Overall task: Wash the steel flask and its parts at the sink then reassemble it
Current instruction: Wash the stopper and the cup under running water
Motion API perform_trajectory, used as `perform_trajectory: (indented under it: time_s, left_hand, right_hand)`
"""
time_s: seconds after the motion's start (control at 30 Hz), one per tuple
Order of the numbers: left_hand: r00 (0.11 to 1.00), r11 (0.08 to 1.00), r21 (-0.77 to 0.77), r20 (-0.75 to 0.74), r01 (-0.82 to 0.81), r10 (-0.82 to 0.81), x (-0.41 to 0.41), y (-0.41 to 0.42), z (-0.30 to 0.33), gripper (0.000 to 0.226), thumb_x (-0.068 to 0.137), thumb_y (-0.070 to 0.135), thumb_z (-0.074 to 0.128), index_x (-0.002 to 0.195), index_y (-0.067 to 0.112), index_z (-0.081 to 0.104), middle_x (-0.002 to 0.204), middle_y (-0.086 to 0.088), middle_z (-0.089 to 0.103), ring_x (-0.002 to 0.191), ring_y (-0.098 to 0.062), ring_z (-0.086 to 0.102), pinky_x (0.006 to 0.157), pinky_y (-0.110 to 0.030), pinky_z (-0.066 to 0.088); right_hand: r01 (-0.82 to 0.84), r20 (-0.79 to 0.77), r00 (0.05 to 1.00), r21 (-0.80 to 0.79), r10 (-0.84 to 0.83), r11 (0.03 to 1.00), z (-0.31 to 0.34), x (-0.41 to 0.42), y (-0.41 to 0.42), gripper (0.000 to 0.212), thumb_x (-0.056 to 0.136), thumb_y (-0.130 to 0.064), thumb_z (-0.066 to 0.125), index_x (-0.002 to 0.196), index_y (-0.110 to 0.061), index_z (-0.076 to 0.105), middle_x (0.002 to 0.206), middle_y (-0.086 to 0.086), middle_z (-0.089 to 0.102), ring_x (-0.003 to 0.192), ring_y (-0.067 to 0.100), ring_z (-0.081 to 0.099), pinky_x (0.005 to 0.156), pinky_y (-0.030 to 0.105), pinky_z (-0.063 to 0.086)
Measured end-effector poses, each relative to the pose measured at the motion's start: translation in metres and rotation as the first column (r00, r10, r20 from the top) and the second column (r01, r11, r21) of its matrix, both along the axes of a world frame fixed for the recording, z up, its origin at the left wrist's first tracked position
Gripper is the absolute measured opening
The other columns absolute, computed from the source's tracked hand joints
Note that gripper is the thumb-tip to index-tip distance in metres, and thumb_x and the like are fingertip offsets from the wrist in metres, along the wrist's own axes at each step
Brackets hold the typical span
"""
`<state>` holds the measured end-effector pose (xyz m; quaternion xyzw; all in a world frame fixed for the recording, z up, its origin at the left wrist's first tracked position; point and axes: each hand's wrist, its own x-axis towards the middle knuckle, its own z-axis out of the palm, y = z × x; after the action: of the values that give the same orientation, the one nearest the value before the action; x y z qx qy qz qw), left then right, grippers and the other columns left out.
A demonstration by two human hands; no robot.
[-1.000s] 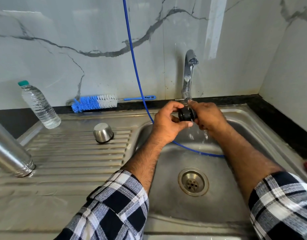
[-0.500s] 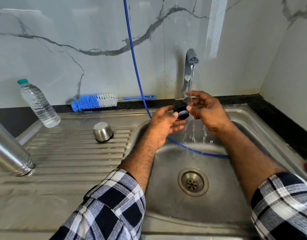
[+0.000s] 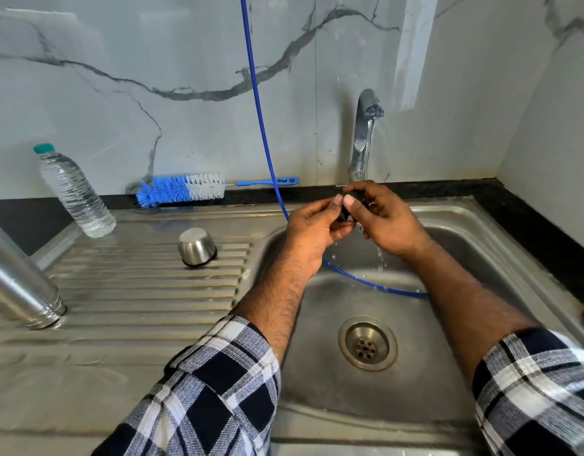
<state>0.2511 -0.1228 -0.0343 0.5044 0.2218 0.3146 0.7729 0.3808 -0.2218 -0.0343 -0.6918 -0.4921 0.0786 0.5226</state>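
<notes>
Marble-walled steel sink (image 3: pixel 501 245), tap (image 3: pixel 364 133) running. Left hand (image 3: pixel 312 227) and right hand (image 3: pixel 387 218) both pinch small black stopper (image 3: pixel 345 214) under tap. Flask body (image 3: pixel 19 287) and steel cup (image 3: pixel 197 246) rest left of tap on drainboard. Step: rinsing stopper. Next likely: set aside, reassemble.

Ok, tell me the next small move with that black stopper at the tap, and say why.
Probably turn the black stopper a little further under the tap. Both the left hand and the right hand pinch it in the running stream, water is dripping off into the sink, and fingers cover most of its surface.
</notes>
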Motion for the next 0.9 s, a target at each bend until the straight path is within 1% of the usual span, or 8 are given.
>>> perform_trajectory:
  time_s: [0.17,0.27,0.37,0.57,0.67,0.77,0.83,0.9]
  left_hand:
    - [0.999,0.983,0.183,0.033,-0.033,0.027,0.004,-0.006,0.000,0.014,0.102,0.014,0.068,0.100,0.003,0.077,0.088,-0.013,0.077,0.076,-0.023,0.076,0.066,-0.033,0.064]
    - [0.995,0.880,0.465,0.028,-0.095,0.092,0.007,-0.005,-0.001,0.012,0.099,0.007,0.072,0.110,0.005,0.077,0.092,-0.011,0.076,0.067,-0.018,0.076,0.064,-0.033,0.066]
    - [0.985,0.781,0.613,-0.026,-0.118,0.169,0.014,-0.006,-0.005,0.015,0.098,0.011,0.074,0.112,0.007,0.077,0.090,-0.009,0.077,0.062,-0.015,0.075,0.063,-0.035,0.066]
    - [0.968,0.947,0.269,-0.130,-0.173,0.214,0.031,-0.010,-0.001,0.028,0.103,0.025,0.069,0.081,0.008,0.072,0.066,-0.006,0.071,0.049,-0.016,0.063,0.055,-0.030,0.058]
    - [0.967,0.982,0.038,-0.169,-0.186,0.190,0.030,-0.004,0.006,0.029,0.103,0.029,0.069,0.090,0.003,0.072,0.069,-0.008,0.067,0.045,-0.012,0.055,0.044,-0.023,0.048]
    - [0.972,0.975,0.113,-0.117,-0.191,0.204,0.032,-0.001,0.002,0.028,0.103,0.025,0.070,0.087,0.002,0.073,0.066,-0.008,0.068,0.044,-0.013,0.053,0.045,-0.023,0.047]
    - [0.966,0.916,0.341,-0.070,-0.213,0.251,0.035,0.002,-0.004,0.024,0.101,0.021,0.071,0.080,0.009,0.073,0.059,-0.001,0.066,0.044,-0.013,0.055,0.049,-0.025,0.049]
    - [0.965,0.788,0.586,-0.035,-0.190,0.259,0.037,0.005,-0.010,0.012,0.097,0.026,0.073,0.089,0.019,0.077,0.067,0.004,0.070,0.054,-0.016,0.064,0.058,-0.033,0.057]
  right_hand:
    - [0.224,0.086,0.970,0.068,-0.229,0.972,0.002,-0.019,0.003,0.044,0.108,-0.054,0.041,0.094,-0.016,0.060,0.080,0.003,0.069,0.077,0.022,0.066,0.070,0.039,0.052]
    - [0.340,-0.246,0.895,-0.164,-0.372,0.926,0.018,-0.023,0.006,0.056,0.103,-0.060,0.035,0.092,-0.015,0.066,0.081,0.009,0.068,0.069,0.027,0.062,0.063,0.036,0.048]
    - [0.181,-0.519,0.787,-0.322,-0.333,0.929,0.028,-0.020,-0.001,0.054,0.104,-0.059,0.036,0.082,-0.017,0.063,0.058,0.004,0.050,0.043,0.017,0.040,0.044,0.025,0.031]
    - [0.234,-0.054,0.969,-0.112,-0.241,0.966,0.015,-0.014,0.000,0.049,0.112,-0.055,0.033,0.099,-0.018,0.062,0.084,-0.001,0.066,0.080,0.020,0.063,0.071,0.035,0.047]
    - [0.138,0.087,0.988,-0.099,-0.129,0.985,0.011,-0.018,-0.007,0.038,0.113,-0.051,0.034,0.111,-0.019,0.055,0.093,-0.004,0.066,0.087,0.012,0.065,0.074,0.033,0.052]
    - [0.185,0.124,0.977,-0.081,-0.174,0.979,0.010,-0.019,-0.004,0.038,0.114,-0.048,0.033,0.110,-0.017,0.055,0.089,-0.002,0.066,0.082,0.015,0.065,0.071,0.035,0.051]
    - [0.245,-0.049,0.967,-0.100,-0.251,0.964,0.013,-0.019,0.003,0.042,0.113,-0.047,0.034,0.097,-0.018,0.060,0.080,0.001,0.064,0.071,0.020,0.060,0.064,0.034,0.045]
    - [0.197,-0.455,0.846,-0.219,-0.279,0.956,0.020,-0.018,0.006,0.052,0.108,-0.051,0.034,0.078,-0.017,0.060,0.061,0.002,0.052,0.050,0.018,0.043,0.049,0.026,0.031]
